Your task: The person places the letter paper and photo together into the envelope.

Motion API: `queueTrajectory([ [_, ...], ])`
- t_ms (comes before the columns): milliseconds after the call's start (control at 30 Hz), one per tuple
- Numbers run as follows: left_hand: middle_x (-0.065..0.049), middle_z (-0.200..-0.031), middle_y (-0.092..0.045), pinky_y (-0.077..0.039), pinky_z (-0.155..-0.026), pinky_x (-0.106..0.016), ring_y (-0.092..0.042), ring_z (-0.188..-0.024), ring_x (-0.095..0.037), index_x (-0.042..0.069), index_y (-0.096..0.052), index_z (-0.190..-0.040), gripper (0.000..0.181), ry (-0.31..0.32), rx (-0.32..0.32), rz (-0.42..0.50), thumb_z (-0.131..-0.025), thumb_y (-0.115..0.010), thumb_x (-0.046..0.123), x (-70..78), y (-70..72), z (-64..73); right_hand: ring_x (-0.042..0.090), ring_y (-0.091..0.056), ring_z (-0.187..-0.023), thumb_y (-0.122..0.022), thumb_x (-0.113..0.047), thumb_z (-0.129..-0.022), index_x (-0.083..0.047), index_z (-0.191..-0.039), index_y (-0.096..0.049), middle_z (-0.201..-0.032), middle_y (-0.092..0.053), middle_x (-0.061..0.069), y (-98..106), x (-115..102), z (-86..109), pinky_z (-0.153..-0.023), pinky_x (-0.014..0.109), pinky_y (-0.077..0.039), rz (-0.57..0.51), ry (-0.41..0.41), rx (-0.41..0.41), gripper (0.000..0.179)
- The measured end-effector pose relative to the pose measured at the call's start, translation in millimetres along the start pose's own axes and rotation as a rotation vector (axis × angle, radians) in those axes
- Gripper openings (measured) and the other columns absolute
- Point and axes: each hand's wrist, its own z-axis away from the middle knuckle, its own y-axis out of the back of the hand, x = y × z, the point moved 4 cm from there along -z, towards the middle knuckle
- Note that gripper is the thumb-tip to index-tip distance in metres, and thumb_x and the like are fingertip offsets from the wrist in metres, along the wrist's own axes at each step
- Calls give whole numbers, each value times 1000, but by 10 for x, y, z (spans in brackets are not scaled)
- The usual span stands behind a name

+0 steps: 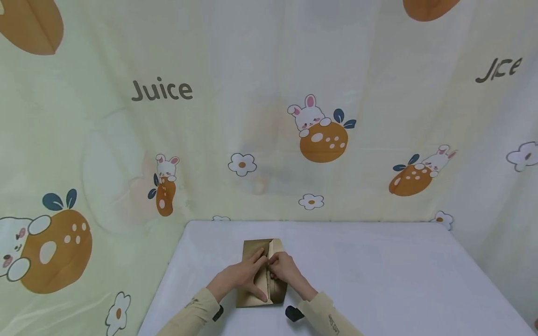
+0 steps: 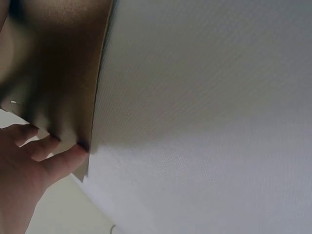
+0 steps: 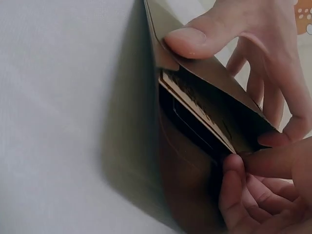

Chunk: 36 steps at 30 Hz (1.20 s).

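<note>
A flat brown paper envelope lies on the white table, its long opening facing the right side. Spread over its left part, my left hand presses on the panel with straight fingers, thumb toward the near end. In the right wrist view the envelope's mouth gapes. Inside sits a thin stack with tan, layered edges; its kind cannot be told. My right hand has curled fingers at the opening, and thumb and index finger pinch the stack's edge. Most of the stack is hidden inside.
The white tabletop extends to the right of both hands. Behind it hangs a pale curtain printed with rabbits, oranges and flowers. Dark wrist straps show at the sleeves.
</note>
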Motion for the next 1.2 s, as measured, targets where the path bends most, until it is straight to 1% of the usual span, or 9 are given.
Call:
queueTrajectory([
  [100, -19, -168, -15, -56, -89, -46, -43, -142, -36, 27, -36, -144, 102, 11, -8, -6, -64, -78, 75, -10, -10, -11, 14, -67, -61, -63, -7, -95, 4, -96, -67, -76, -73, 14, 35, 1, 18, -54, 26, -54, -26, -7, -19, 11],
  [233, -19, -168, -14, -55, -92, -48, -39, -145, -36, 26, -34, -150, 107, 26, -20, -14, -65, -76, 76, -25, -21, -32, 18, -69, -67, -58, -12, -100, 6, -104, -66, -84, -73, 15, 165, 70, 29, -58, 32, -57, -71, -9, -11, 20],
  [367, -19, -168, -13, -54, -94, -50, -35, -148, -37, 28, -36, -152, 106, 37, -20, -20, -66, -76, 76, -56, -29, -23, 18, -68, -65, -58, -12, -101, 8, -106, -65, -85, -73, 17, 317, 205, 61, -58, 32, -56, -114, 12, 11, 22],
  [467, -18, -169, -12, -52, -96, -56, -27, -151, -40, 33, -36, -154, 103, 37, -17, -15, -69, -76, 74, -82, -49, -16, 17, -66, -63, -58, -11, -101, 10, -106, -64, -83, -72, 20, 424, 312, 112, -57, 31, -55, -168, 21, 26, 23],
  [633, -16, -169, -11, -37, -109, -64, -15, -154, -43, 36, -26, -159, 103, 47, -32, -48, -74, -70, 77, -98, -133, -11, 13, -62, -63, -57, -10, -101, 9, -104, -65, -81, -70, 16, 521, 471, 219, -56, 26, -55, -199, -7, 44, 21],
  [767, -17, -169, -13, -29, -114, -65, -18, -153, -43, 34, -24, -160, 103, 54, -30, -99, -76, -64, 80, -87, -165, 6, 12, -63, -64, -57, -11, -102, 8, -105, -65, -82, -71, 13, 532, 530, 274, -57, 24, -55, -211, -19, 34, 21],
  [867, -19, -168, -16, -29, -113, -65, -23, -151, -44, 32, -26, -160, 103, 53, -4, -129, -77, -65, 79, -75, -137, 10, 14, -64, -65, -56, -13, -102, 8, -107, -65, -84, -71, 16, 560, 527, 289, -58, 25, -56, -226, 7, 33, 23],
  [1000, -19, -167, -18, -30, -113, -64, -25, -151, -43, 28, -22, -161, 108, 47, 22, -156, -76, -64, 81, -89, -116, -16, 17, -65, -66, -56, -13, -103, 10, -109, -63, -86, -70, 20, 640, 511, 294, -58, 28, -57, -233, 42, 32, 25],
  [1200, -17, -167, -19, -31, -112, -65, -28, -150, -42, 24, -18, -162, 113, 38, 75, -162, -76, -60, 84, -166, -138, -65, 20, -66, -67, -56, -13, -103, 10, -112, -61, -86, -70, 20, 846, 492, 294, -60, 32, -58, -148, 71, 40, 26],
])
